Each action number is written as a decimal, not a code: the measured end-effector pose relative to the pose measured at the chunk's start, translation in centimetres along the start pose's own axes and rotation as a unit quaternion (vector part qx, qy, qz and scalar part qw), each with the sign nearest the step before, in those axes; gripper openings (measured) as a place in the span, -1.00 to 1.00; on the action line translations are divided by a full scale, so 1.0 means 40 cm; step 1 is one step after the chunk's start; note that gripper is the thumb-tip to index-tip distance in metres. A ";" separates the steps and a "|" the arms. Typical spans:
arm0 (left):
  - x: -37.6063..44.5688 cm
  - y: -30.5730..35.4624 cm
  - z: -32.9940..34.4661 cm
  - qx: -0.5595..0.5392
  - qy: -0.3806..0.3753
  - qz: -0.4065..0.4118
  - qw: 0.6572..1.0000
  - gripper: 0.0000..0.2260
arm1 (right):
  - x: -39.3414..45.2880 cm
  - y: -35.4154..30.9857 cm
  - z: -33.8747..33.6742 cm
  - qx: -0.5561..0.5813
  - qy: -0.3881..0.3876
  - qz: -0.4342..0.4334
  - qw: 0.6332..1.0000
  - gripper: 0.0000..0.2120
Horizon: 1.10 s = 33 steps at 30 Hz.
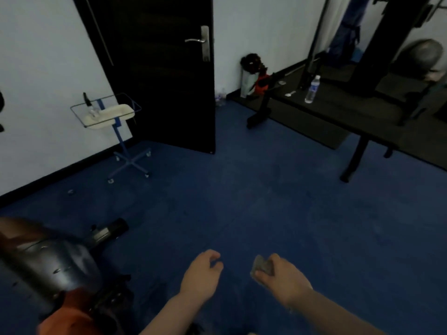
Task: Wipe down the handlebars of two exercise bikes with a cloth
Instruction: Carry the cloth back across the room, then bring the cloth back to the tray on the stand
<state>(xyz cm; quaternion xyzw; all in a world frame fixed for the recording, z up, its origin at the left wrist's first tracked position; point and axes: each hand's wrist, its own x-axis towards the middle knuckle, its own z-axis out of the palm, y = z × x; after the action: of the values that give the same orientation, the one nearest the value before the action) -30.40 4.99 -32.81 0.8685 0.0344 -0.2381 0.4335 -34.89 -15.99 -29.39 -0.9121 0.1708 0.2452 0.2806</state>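
From the head view, the person is looking down across a dim room with a dark blue carpeted floor (242, 201). Both bare forearms are reaching forward low in the picture. The right hand (281, 278) is gripping a small crumpled grey cloth (261, 265), its fingers curling round the wad, which is sticking out on the thumb side. The left hand (202, 274) is hanging just beside it, apart from the cloth, with its fingers loosely curled and holding nothing.

At the lower left, the dark glossy housing of an exercise bike (55, 264) is sitting on the floor, with an orange panel (72, 317) below it and a black cylindrical foot bar (113, 229) poking out toward the middle of the room. Its handlebars are not showing, and both hands are well apart from the machine.

Against the white wall at the left, a blue wheeled stand carrying a wire-rimmed cream tray (106, 114) is standing near a black door (157, 73) with a silver lever handle (197, 40). Farther right, a black bench-like frame (358, 110) is bearing a clear plastic water bottle (312, 89), which is standing upright. Behind it, a second machine with orange parts (261, 83) is standing by the wall, too blurred to make out in detail. A grey ball-like shape (423, 56) is lying at the far right.
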 end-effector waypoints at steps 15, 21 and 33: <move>0.227 0.006 -0.145 -0.044 0.115 -0.145 0.982 -0.73 | 0.388 -0.284 -0.082 -0.055 -0.117 -0.149 0.980 -0.65; 0.424 0.044 -0.268 -0.074 0.147 -0.131 0.978 -0.75 | 0.573 -0.442 -0.152 -0.101 -0.112 -0.172 0.974 -0.68; 0.712 0.089 -0.484 -0.090 0.180 -0.160 0.966 -0.70 | 0.890 -0.750 -0.208 -0.092 -0.130 -0.217 0.963 -0.67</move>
<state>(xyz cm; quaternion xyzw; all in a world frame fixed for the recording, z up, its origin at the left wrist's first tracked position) 3.17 13.50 -32.92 0.8374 0.2715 -0.1404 0.4532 10.77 -3.61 -29.88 -0.9095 -0.0928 0.3091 0.2620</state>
